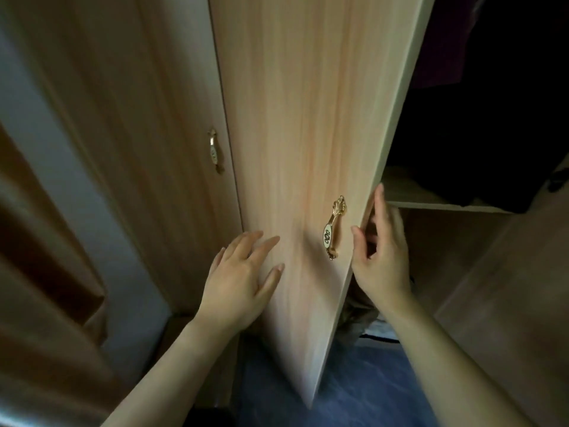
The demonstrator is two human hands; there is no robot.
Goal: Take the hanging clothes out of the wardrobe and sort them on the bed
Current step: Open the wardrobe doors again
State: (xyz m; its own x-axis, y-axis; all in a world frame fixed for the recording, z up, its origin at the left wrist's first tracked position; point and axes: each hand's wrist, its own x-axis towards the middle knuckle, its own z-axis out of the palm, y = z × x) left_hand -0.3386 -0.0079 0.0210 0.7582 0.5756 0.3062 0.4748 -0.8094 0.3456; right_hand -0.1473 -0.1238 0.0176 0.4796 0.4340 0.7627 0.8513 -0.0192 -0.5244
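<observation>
A light wooden wardrobe door (301,134) stands partly swung out in front of me, with a gold and white handle (333,228) low on it. My left hand (243,278) lies flat against the door's outer face, fingers spread. My right hand (381,251) curls around the door's free edge just right of the handle. Behind the door the wardrobe interior (480,118) is dark. A purple garment (446,38) hangs at the top, and dark clothes (492,192) lie on a shelf (437,206).
A second, closed wardrobe door (147,97) with its own gold handle (214,151) is on the left. A brown curtain (40,241) hangs at the far left. Blue carpet (354,392) covers the floor below. The opposite door (517,297) stands open at the right.
</observation>
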